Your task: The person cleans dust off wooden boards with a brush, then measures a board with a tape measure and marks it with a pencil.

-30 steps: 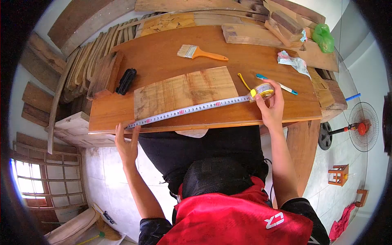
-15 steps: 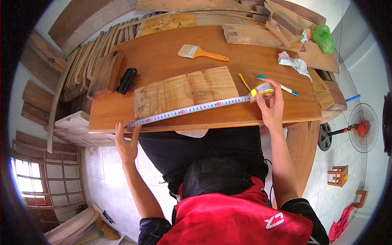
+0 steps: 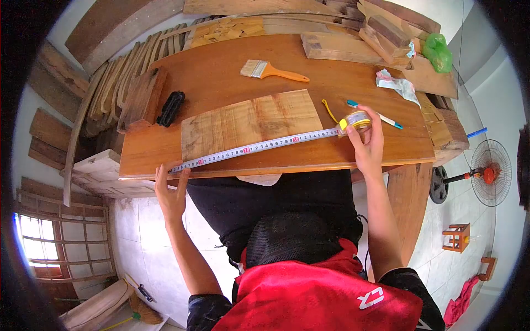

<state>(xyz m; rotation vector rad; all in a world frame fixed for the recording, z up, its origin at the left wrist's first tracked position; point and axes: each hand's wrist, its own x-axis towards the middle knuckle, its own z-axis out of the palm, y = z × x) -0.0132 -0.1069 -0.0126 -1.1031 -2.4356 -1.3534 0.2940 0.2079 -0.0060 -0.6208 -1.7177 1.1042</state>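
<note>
My left hand (image 3: pixel 172 194) pins the tape measure (image 3: pixel 259 146) at the desk's (image 3: pixel 221 77) near left corner, fingers together on the blade; my right hand (image 3: pixel 366 144), wrist bent, fingers clamped, grips its case beside the plank (image 3: pixel 251 122).

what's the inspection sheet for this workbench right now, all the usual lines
surface: wooden tabletop, bare at its middle.
job's things: tape measure pulled out, its blade lying across the front edge of a flat plank.
clutter: paintbrush, black tool, pen, crumpled rag, green bag, wood offcuts.
grippers: left hand pins the blade's end at the table edge; right hand holds the tape case in its fingers.
cables: nothing seen.
surroundings: stacked boards at the left, standing fan and small stool on a tiled floor.
</note>
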